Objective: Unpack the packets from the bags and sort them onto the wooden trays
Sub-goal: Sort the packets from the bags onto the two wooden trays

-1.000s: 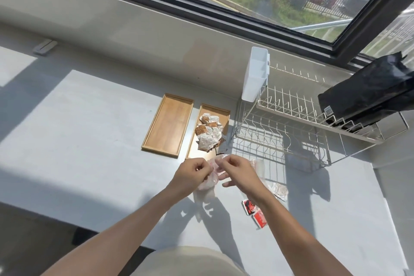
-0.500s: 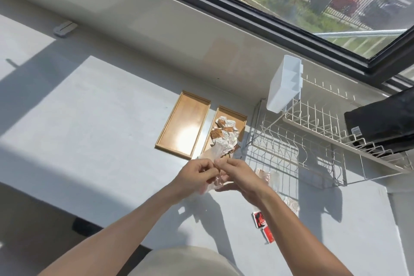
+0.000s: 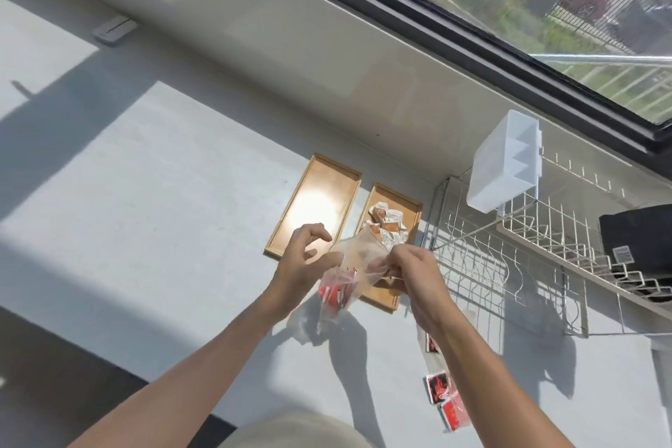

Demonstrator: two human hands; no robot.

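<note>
Hands meet at frame centre over a clear plastic bag with red packets inside. The right hand pinches its rim with closed fingers; the left hand touches it, fingers curled loosely open. Behind, the left wooden tray is bare, and the right tray holds brown packets, its near half hidden by bag and hands. A wire dish rack stands at right; loose red packets lie lower right.

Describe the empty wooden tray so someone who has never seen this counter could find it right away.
Start at the white wire dish rack on the grey counter below the window. Two shallow rectangular wooden trays lie to its left; the empty tray is the farther one. Its neighbour holds brown and white packets, while this one is bare with a sun glare.
</note>
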